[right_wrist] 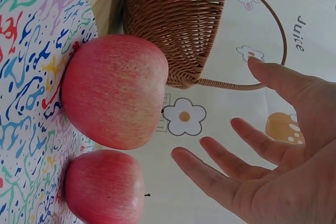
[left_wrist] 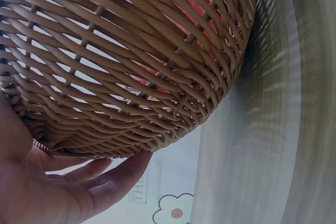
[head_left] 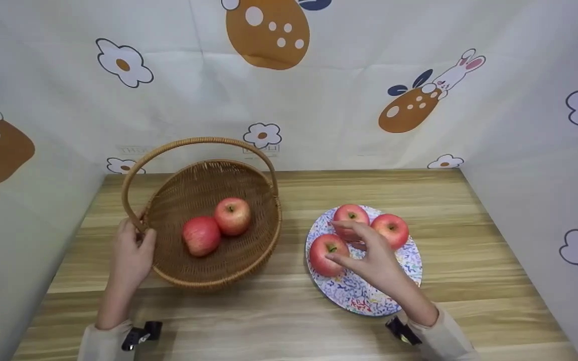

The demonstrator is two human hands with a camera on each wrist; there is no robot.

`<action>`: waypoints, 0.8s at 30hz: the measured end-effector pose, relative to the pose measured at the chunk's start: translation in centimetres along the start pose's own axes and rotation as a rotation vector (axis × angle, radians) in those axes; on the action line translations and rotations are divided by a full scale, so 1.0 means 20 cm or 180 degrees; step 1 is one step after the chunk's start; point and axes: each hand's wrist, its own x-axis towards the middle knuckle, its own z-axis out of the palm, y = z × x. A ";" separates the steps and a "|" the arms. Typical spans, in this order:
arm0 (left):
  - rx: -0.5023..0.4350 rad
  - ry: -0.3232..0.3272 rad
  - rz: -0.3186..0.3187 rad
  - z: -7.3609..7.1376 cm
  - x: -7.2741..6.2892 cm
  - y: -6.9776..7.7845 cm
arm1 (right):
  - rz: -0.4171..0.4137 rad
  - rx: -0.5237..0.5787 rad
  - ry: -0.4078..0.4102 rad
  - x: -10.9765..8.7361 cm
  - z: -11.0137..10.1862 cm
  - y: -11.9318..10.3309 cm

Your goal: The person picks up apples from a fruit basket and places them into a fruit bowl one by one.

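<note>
Two red apples (head_left: 201, 236) sit side by side in the round brown basket (head_left: 203, 284), and the left hand (head_left: 134, 250) holds its edge where the handle (head_left: 208, 140) starts. Three more apples (head_left: 393, 233) sit on the squiggly plate (head_left: 329, 288) to the right. The right hand (head_left: 377, 261) is up above the plate, near the front apple (head_left: 322, 245), with its thumb and fingers spread apart
</note>
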 end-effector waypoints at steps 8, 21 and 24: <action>0.0040 -0.0031 -0.0065 0.00 0.00 0.00 | -0.0051 -0.0052 -0.0003 0.00 0.02 -0.02; 0.0014 -0.0038 -0.0046 0.00 0.00 0.00 | -0.0132 -0.0191 -0.0026 0.02 0.06 -0.06; -0.0034 -0.0033 -0.0032 0.00 0.01 0.00 | -0.0181 -0.0265 -0.0011 0.03 0.07 -0.07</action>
